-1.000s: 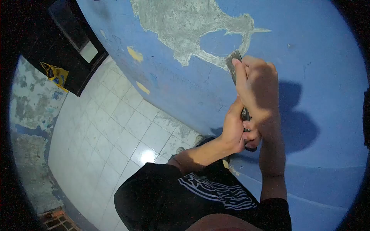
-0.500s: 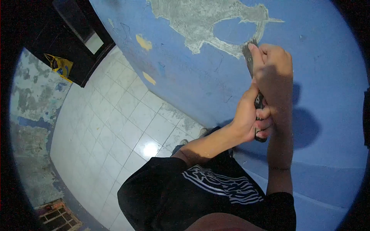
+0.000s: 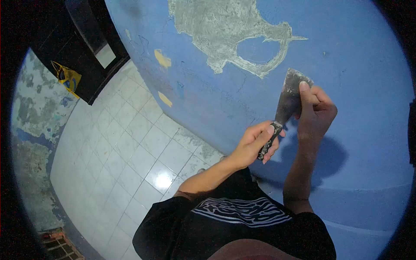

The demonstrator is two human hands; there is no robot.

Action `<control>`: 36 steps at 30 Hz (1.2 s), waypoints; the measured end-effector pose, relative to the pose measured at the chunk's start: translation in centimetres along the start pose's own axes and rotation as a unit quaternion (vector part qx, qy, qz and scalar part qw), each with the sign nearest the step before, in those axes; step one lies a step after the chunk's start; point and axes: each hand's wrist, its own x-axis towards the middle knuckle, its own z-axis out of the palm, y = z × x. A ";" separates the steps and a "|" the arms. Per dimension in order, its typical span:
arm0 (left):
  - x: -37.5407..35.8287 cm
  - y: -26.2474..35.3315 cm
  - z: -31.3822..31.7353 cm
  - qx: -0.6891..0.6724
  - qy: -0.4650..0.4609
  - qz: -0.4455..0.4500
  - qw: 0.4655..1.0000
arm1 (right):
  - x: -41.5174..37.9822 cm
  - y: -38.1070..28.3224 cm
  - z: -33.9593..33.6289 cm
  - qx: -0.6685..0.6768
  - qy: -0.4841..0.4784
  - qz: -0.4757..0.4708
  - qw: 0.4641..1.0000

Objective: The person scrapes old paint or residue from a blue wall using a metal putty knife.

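Note:
A putty knife [image 3: 289, 99] with a wide, stained metal blade and a black handle is held between my two hands, its blade pointing up. My left hand [image 3: 257, 142] wraps its fingers round the handle. With thumb and fingers, my right hand [image 3: 317, 106] pinches the blade's right edge near the top corner. Just beyond the blade stands the blue wall [image 3: 368, 104], where a grey scraped patch [image 3: 216, 32] surrounds a small island of blue paint. The blade is apart from that patch.
White floor tiles [image 3: 125, 143] stretch along the wall's left side. A yellow bag [image 3: 67, 79] hangs or rests by a dark doorway. At far left is another wall [image 3: 37, 99] with peeling paint, and a barred opening [image 3: 60, 247] sits at the lower left.
The putty knife has come down and away from the scraped patch's edge, turning its blade face into view. Both hands moved lower, the left one also leftward, and they are now farther apart.

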 end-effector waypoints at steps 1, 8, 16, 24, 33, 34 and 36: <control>0.0 -0.6 -0.2 0.000 0.003 -0.001 1.000 | -0.3 0.1 0.1 -0.020 -0.002 -0.021 1.000; -0.7 -3.8 0.7 -0.060 0.090 -0.014 0.994 | 0.2 1.0 2.8 -0.164 -0.004 -0.172 0.971; 0.7 -3.1 1.9 -0.126 0.132 -0.009 0.983 | 0.8 1.1 4.8 -0.183 -0.046 -0.150 0.970; 1.1 -2.3 1.7 -0.102 0.110 -0.007 0.989 | -1.3 1.1 3.4 -0.199 -0.084 -0.140 0.966; 1.4 -2.8 2.3 -0.092 0.135 0.029 0.986 | -1.8 1.3 3.2 -0.180 -0.102 -0.082 0.975; 1.5 -2.9 2.2 -0.073 0.152 0.041 0.985 | -1.9 1.3 3.2 -0.169 -0.110 -0.061 0.978; 2.4 -2.6 0.9 -0.032 0.162 0.065 0.984 | -1.7 1.6 3.7 -0.132 -0.111 -0.072 0.982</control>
